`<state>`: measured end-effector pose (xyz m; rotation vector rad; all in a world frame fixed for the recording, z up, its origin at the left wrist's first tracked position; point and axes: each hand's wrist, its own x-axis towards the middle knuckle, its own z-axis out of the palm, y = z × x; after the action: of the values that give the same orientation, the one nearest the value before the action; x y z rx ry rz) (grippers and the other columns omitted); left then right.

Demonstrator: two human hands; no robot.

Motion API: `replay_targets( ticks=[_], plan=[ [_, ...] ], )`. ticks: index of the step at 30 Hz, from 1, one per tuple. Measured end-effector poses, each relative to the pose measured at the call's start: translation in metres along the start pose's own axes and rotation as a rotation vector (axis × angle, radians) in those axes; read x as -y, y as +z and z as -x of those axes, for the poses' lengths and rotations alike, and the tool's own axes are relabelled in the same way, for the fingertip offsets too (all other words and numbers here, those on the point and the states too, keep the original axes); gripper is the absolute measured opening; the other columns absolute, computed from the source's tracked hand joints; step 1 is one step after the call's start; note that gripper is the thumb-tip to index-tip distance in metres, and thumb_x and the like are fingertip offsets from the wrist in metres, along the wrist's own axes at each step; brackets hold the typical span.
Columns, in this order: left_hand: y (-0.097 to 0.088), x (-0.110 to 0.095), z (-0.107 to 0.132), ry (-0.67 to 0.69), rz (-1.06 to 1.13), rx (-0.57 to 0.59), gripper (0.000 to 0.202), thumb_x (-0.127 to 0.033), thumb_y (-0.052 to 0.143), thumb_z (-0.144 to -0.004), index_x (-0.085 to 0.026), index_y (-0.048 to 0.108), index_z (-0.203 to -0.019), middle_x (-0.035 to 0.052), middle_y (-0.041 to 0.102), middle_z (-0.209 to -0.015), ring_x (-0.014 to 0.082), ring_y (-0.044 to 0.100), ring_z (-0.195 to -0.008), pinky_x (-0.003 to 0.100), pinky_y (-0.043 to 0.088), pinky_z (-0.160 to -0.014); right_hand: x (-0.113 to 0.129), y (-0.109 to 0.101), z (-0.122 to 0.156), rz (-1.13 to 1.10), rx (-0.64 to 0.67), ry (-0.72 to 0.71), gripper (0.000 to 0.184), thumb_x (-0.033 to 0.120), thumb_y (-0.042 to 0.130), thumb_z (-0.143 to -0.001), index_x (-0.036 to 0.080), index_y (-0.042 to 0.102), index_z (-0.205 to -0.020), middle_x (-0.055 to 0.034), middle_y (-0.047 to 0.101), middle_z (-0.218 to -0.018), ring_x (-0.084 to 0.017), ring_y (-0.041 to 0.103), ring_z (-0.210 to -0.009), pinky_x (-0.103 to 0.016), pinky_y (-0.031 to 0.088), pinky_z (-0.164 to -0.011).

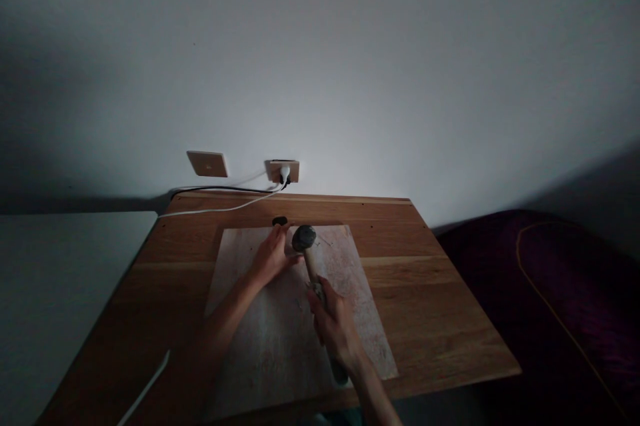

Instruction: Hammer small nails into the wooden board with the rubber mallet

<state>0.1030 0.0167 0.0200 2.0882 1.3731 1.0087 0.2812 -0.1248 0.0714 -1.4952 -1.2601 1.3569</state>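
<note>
My right hand (334, 319) is closed round the handle of a hammer (312, 266) with a dark, rounded head and a pale wooden shaft; its dark lower end sticks out below my hand. The hammer head is just to the right of my left hand (273, 253). The left fingers are bent round something small and pale, partly hidden behind the hammer head, and its kind cannot be made out. Both hands are over a whitish, stained board (280, 353) lying on the wooden table. Small bits and marks show on the board near the hammer head.
The wooden table (415, 299) stands against a pale wall. Beyond the board lies a small black object (280, 220). Cables run from the wall socket (293, 171) along the table's back left. A pale panel (65, 293) borders the left side; dark purple cloth (500, 266) lies right.
</note>
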Motion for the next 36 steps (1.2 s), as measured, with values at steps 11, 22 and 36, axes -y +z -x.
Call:
replay_targets(
  ticks=[11,22,36],
  plan=[
    [-0.001,0.000,0.000,0.080,-0.065,0.003,0.078,-0.056,0.084,-0.082,-0.028,0.050,-0.145,0.0107,0.056,-0.127,0.0330,0.063,-0.120,0.047,0.055,-0.103,-0.018,-0.035,0.038,-0.106,-0.188,0.126,0.063,0.070,0.056,-0.096,0.018,0.053,-0.133,0.0118,0.042,-0.055,-0.010,0.039,-0.039,-0.018,0.032,-0.033],
    [-0.018,-0.034,0.020,0.209,0.004,0.171,0.023,-0.029,0.067,-0.097,-0.023,0.066,-0.119,0.0047,0.067,-0.105,0.0212,0.067,-0.100,0.037,0.057,-0.092,-0.034,-0.058,0.039,0.151,-0.269,0.053,0.063,0.065,0.054,-0.096,0.015,0.067,-0.133,-0.0135,0.079,-0.108,-0.030,0.073,-0.103,-0.034,0.056,-0.084],
    [-0.029,-0.075,0.070,0.231,-0.145,0.449,0.053,0.002,0.059,-0.079,-0.026,0.067,-0.124,0.0035,0.069,-0.113,0.0218,0.067,-0.107,0.034,0.056,-0.094,-0.029,-0.063,0.042,0.144,-0.174,0.017,0.053,0.058,0.047,-0.101,0.017,0.064,-0.132,-0.0029,0.070,-0.077,-0.023,0.066,-0.072,-0.030,0.049,-0.064]
  ],
)
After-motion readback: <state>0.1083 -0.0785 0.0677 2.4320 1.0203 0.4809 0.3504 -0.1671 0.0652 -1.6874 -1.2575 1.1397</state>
